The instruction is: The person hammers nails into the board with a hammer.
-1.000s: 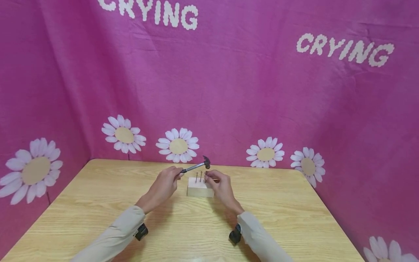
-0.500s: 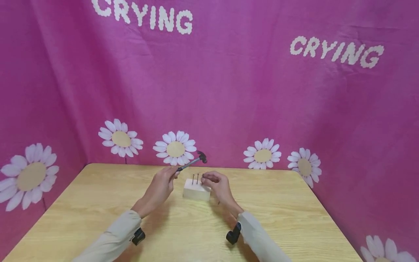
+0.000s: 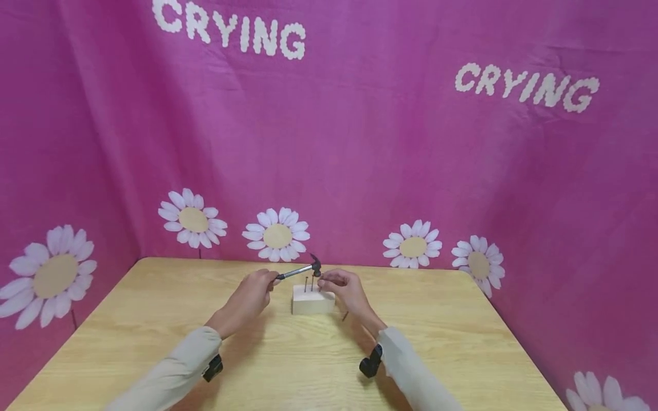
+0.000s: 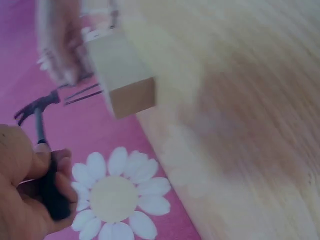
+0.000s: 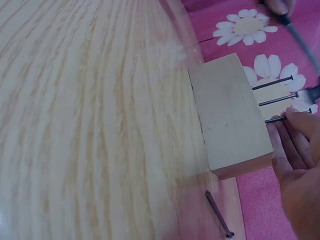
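My left hand (image 3: 249, 299) grips a small claw hammer (image 3: 303, 270) by its black handle (image 4: 51, 195). The dark hammer head (image 3: 316, 266) is right at the top of a nail at the right end of a pale wooden block (image 3: 313, 304). My right hand (image 3: 347, 290) pinches that nail (image 5: 274, 120) between thumb and fingers, low near the wood. Left of it, two more nails stand upright in the block, a middle nail (image 5: 278, 100) and an outer nail (image 5: 272, 82).
A loose nail (image 5: 219, 215) lies on the wooden table (image 3: 288, 359), just right of the block. Behind the table hangs a pink cloth (image 3: 349, 142) printed with daisies and white lettering. Black cameras (image 3: 371, 362) are strapped at both wrists.
The hammer head rose slightly, then came down to the pinched nail's head. My right hand keeps its pinch on the nail. The loose nail has come into sight beside the right wrist.
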Demonstrator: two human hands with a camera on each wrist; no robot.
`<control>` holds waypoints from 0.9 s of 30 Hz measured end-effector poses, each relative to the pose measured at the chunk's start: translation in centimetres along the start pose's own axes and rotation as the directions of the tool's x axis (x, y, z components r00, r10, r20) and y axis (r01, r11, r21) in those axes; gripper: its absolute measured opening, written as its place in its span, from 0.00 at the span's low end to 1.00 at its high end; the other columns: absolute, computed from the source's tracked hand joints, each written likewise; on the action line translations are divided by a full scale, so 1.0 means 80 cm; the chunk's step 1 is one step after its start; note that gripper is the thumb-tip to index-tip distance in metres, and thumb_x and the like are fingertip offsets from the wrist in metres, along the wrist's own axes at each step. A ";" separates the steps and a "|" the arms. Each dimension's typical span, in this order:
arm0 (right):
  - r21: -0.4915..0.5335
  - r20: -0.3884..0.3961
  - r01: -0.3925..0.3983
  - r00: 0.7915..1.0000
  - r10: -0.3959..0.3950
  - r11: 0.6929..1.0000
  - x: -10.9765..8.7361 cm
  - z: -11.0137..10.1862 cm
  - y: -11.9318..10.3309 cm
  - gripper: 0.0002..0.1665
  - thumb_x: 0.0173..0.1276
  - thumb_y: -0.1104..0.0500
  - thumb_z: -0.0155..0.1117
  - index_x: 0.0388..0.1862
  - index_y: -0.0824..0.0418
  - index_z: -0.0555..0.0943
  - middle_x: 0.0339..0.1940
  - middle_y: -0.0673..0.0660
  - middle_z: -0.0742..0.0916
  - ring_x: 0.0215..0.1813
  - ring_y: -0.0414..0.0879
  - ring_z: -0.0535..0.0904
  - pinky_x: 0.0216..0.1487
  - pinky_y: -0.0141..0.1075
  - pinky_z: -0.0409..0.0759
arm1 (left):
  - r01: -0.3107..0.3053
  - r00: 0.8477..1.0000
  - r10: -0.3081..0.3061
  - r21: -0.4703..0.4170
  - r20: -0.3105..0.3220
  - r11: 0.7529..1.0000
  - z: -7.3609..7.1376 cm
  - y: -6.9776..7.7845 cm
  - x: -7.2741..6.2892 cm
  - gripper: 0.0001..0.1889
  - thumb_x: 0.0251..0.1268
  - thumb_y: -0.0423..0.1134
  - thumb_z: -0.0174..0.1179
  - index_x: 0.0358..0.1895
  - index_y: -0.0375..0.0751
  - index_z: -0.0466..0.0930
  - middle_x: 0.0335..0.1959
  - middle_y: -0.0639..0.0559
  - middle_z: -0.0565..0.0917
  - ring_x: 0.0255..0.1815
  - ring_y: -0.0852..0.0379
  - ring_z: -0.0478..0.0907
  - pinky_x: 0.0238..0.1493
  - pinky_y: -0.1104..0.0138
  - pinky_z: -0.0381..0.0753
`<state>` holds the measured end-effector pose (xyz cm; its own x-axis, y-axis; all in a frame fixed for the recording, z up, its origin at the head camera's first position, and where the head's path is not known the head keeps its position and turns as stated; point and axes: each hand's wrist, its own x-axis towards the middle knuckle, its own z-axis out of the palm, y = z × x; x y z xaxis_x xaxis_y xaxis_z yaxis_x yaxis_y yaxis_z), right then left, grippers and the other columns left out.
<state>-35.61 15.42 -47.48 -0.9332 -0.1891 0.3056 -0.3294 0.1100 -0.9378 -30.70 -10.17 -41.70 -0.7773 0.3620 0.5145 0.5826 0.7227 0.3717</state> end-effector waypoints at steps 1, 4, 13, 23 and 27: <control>-0.003 -0.002 -0.001 1.000 0.001 1.000 0.002 0.002 0.000 0.14 0.72 0.67 0.70 0.52 0.76 0.84 0.48 0.71 0.90 0.45 0.43 0.90 0.52 0.30 0.84 | -0.003 0.999 0.002 -0.020 -0.042 1.000 -0.002 -0.001 0.001 0.04 0.71 0.21 0.61 0.39 0.30 0.83 0.27 0.48 0.79 0.29 0.57 0.75 0.33 0.63 0.82; 0.002 -0.025 -0.023 0.999 0.023 1.000 0.000 0.002 0.001 0.14 0.72 0.66 0.70 0.51 0.75 0.85 0.46 0.69 0.91 0.44 0.41 0.89 0.51 0.29 0.83 | -0.060 0.989 0.053 -0.047 -0.141 0.997 -0.002 0.002 0.005 0.03 0.71 0.21 0.60 0.41 0.28 0.83 0.28 0.45 0.80 0.30 0.53 0.78 0.34 0.60 0.84; 0.022 -0.009 0.020 1.000 -0.020 1.000 0.003 0.004 0.006 0.13 0.71 0.67 0.70 0.49 0.77 0.85 0.46 0.70 0.91 0.43 0.40 0.90 0.52 0.30 0.84 | -0.114 0.987 0.116 0.027 -0.109 0.993 0.006 0.015 0.008 0.02 0.71 0.22 0.62 0.42 0.28 0.82 0.29 0.45 0.80 0.31 0.52 0.80 0.36 0.59 0.86; -0.008 -0.006 0.044 0.999 -0.044 0.999 0.001 0.009 0.001 0.12 0.71 0.67 0.71 0.49 0.74 0.86 0.46 0.69 0.91 0.43 0.37 0.88 0.52 0.29 0.84 | 0.119 0.988 -0.135 -0.181 -0.076 0.976 -0.001 -0.005 0.006 0.06 0.75 0.24 0.58 0.40 0.30 0.85 0.27 0.47 0.82 0.28 0.58 0.74 0.29 0.67 0.75; -0.119 0.021 0.063 0.998 -0.061 0.991 0.001 0.002 -0.005 0.13 0.72 0.66 0.70 0.51 0.72 0.86 0.47 0.67 0.91 0.45 0.40 0.89 0.51 0.30 0.83 | 0.225 0.965 -0.261 -0.394 -0.038 0.891 -0.010 -0.012 0.002 0.09 0.79 0.27 0.55 0.47 0.28 0.86 0.30 0.43 0.84 0.29 0.57 0.77 0.28 0.71 0.73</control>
<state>-35.53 15.19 -47.10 -0.9080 -0.2163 0.3589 -0.4027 0.2131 -0.8902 -31.22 -11.29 -41.38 -0.8926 0.1380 0.4291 0.4376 0.4935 0.7516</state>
